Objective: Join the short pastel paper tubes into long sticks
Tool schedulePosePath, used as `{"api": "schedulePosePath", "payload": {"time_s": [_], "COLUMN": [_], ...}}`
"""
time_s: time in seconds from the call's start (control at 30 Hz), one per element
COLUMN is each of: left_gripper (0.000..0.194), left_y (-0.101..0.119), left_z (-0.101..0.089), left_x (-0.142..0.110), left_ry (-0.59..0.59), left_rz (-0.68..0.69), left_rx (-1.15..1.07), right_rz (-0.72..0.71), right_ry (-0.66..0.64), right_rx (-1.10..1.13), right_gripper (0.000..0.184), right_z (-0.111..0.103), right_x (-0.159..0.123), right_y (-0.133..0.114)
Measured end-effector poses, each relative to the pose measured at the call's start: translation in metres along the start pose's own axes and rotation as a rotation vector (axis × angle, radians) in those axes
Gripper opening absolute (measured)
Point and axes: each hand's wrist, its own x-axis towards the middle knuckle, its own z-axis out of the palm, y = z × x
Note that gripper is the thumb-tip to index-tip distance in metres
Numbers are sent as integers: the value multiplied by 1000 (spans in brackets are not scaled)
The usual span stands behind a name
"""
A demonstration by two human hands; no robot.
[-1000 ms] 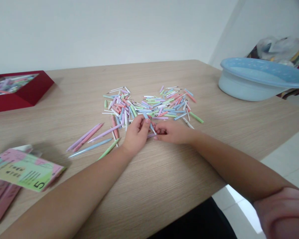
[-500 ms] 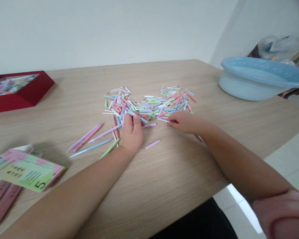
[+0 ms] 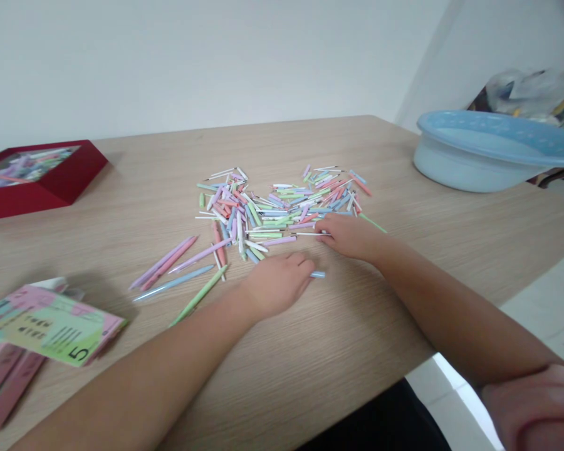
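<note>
A loose heap of pastel pen parts, with coloured barrel pieces and thin white refills, lies mid-table. In front of it, my left hand is closed, palm down, with the end of a blue pen barrel piece sticking out past its fingers. My right hand rests at the heap's right front edge. Its fingers are pinched together on a thin white pen refill that points left. Longer pens, among them a blue pen and a green pen, lie left of my left hand.
At the far left stands a red box filled with more pen parts. Printed pastel packets lie on pink boxes at the near left. On the right of the table sits a light blue basin.
My left hand has moved from the heap's front right and nearer, keeping a blue barrel piece; it now covers the spot where a purple piece lay. My right hand has barely shifted.
</note>
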Motion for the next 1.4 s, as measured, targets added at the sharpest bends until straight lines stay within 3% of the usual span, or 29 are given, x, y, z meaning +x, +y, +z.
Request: {"api": "schedulePosePath", "payload": {"time_s": [0.23,0.37,0.5,0.73,0.9,1.03,1.13,1.23,1.3,1.4], "left_gripper": [28,30,39,73,77,85,69,41,37,36], "left_y": [-36,-37,-34,-33,-32,-32,-31,-26,-21,-14], "left_z": [0,2,5,17,19,15,10,6,4,-1], "left_x": [-2,-3,-1,-1,0,-1,-2,-1,-1,-2], "left_ry": [84,150,197,224,418,499,470,295,198,211], "left_rz": [-169,-252,-290,-340,-309,-333,-341,-285,-266,-272], "left_rx": [121,85,-4,-164,-239,-230,-182,-123,-106,-82], "right_rz": [-48,-100,-236,-269,-187,-13,20,-51,-106,-105], "right_ry": [57,125,231,106,209,154,74,2,-60,-27], "right_rx": [-3,34,213,547,682,931,998,1000,1015,1102], "right_gripper": [24,24,43,38,22,23,24,24,26,33], "right_z": [7,5,0,4,13,18,16,10,6,4], "right_x": [0,-1,-2,-3,4,8,8,5,3,2], "right_y": [0,-1,-17,-45,-36,-30,-32,-36,-34,-22]}}
